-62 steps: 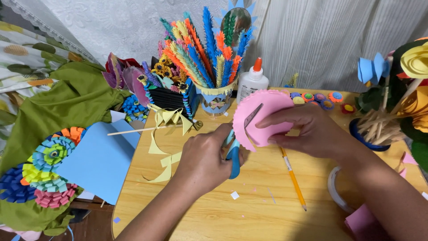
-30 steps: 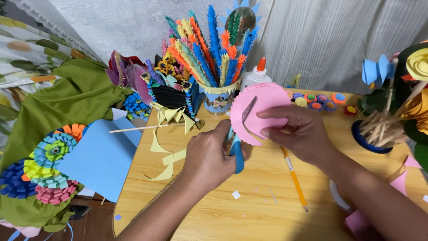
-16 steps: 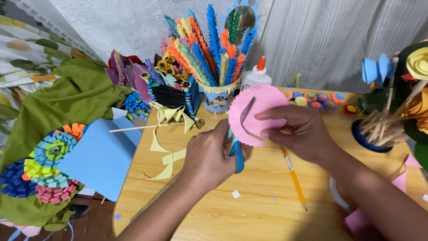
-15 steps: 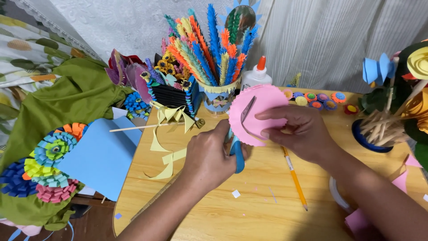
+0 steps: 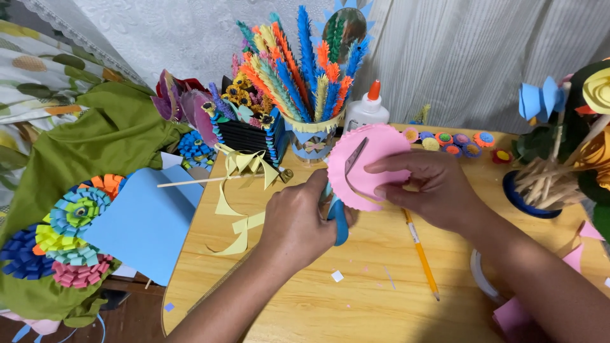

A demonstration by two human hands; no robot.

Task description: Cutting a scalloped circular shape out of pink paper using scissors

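Note:
My left hand (image 5: 298,219) grips blue-handled scissors (image 5: 340,213) whose blades reach up into a pink paper circle (image 5: 365,162) with a fringed edge. My right hand (image 5: 429,187) holds that pink circle, fingers on its front face, above the wooden table (image 5: 356,298). The scissor blades lie against the circle's left half, slightly apart. Both hands work close together near the table's middle.
A yellow pencil (image 5: 420,251) lies under my right wrist. Behind stand a cup of coloured paper feathers (image 5: 305,76), a glue bottle (image 5: 367,108), a black box of paper flowers (image 5: 248,124). Yellow paper scraps (image 5: 238,190), blue sheet (image 5: 149,219), green cloth (image 5: 95,140) at left; stick holder (image 5: 540,184) right.
The pink circle has been turned a little in my right hand and the scissors have worked further along its edge. Both hands stay in the same spot.

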